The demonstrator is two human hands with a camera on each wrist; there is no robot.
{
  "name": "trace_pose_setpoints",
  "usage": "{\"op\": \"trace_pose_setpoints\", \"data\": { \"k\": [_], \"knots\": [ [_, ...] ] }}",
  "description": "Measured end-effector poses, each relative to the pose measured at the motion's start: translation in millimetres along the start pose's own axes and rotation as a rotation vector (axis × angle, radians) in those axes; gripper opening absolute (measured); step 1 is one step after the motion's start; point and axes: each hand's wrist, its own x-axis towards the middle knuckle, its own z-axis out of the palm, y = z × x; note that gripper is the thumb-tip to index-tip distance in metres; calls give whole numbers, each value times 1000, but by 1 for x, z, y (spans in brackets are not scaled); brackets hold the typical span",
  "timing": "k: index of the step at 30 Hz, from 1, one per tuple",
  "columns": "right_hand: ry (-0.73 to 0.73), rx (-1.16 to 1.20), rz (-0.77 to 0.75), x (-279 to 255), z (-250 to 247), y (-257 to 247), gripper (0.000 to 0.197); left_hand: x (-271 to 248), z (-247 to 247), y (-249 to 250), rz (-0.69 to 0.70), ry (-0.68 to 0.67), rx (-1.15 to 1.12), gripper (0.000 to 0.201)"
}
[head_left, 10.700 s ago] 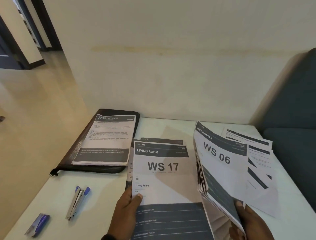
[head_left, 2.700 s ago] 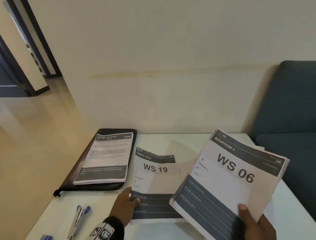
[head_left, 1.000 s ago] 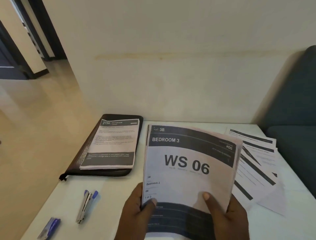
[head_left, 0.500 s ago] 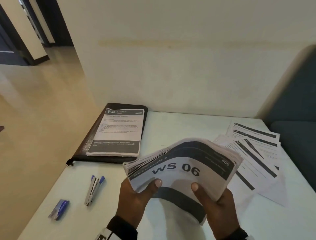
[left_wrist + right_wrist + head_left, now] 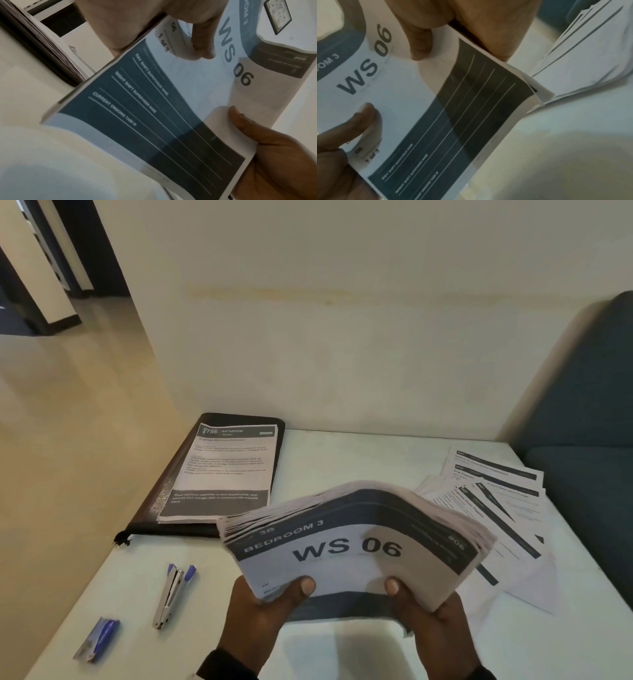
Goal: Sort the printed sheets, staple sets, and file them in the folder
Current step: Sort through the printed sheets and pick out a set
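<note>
A thick stack of printed sheets (image 5: 349,546), top page reading "BEDROOM 3, WS 06", is held above the white table (image 5: 342,457). My left hand (image 5: 274,601) grips its near left edge, thumb on top. My right hand (image 5: 424,611) grips the near right edge the same way. The stack bows upward and its far edge fans out. The left wrist view shows the stack (image 5: 154,108) with my left thumb (image 5: 202,40) on the page; the right wrist view shows the stack (image 5: 436,108) under my right thumb (image 5: 421,40). A black folder (image 5: 164,498) lies far left with a "BATHROOM" sheet (image 5: 222,470) on it.
A silver stapler with blue ends (image 5: 173,594) and a blue staple box (image 5: 97,640) lie near the table's left front. Several loose sheets (image 5: 496,498) are spread at the right. A dark sofa (image 5: 582,405) adjoins the table's right side, and a wall stands behind.
The stack was held flat facing me a second ago; both hands have since bent it forward, so it arches and its far edge fans. The sheets on the table have not moved.
</note>
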Motion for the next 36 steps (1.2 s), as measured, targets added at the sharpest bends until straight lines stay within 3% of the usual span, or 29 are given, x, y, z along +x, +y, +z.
{"op": "trace_pose_setpoints", "data": {
  "k": [5, 7, 10, 15, 18, 20, 22, 24, 26, 29, 33, 36],
  "knots": [
    [-84, -147, 149, -2, -3, 17, 16, 0, -1, -23, -176, -77, 76, 39],
    [-53, -189, 163, -1, -5, 20, 20, -1, 0, -24, -174, -60, 96, 37],
    [-51, -221, 163, 2, -9, 15, 5, 0, 1, -21, -148, -11, 99, 35],
    [-180, -254, 190, -1, -7, 0, 24, 2, 0, -16, -222, 35, 156, 16],
    [-187, -164, 188, 2, -11, -12, 31, 3, 2, -6, -239, 112, 13, 19],
    [-172, 90, 236, 1, -14, -10, 37, 1, 6, 3, -288, 130, -205, 19],
    [-159, 520, 326, -3, -9, -12, 44, -4, 14, 7, -356, 103, -441, 25],
    [-164, 666, 346, -6, 3, -7, 71, -8, 25, 5, -388, 108, -577, 32],
    [-55, 487, 397, -5, 12, -3, 95, -11, 34, 0, -405, 107, -589, 36],
    [114, 343, 351, -2, 9, -9, 78, -8, 30, -9, -405, 158, -571, 39],
    [102, 83, 251, 3, -26, -23, 22, 12, -12, -6, -367, 229, -490, 40],
    [52, 6, 237, 5, -48, -27, 17, 24, -47, -5, -253, 208, -280, 37]
  ]
}}
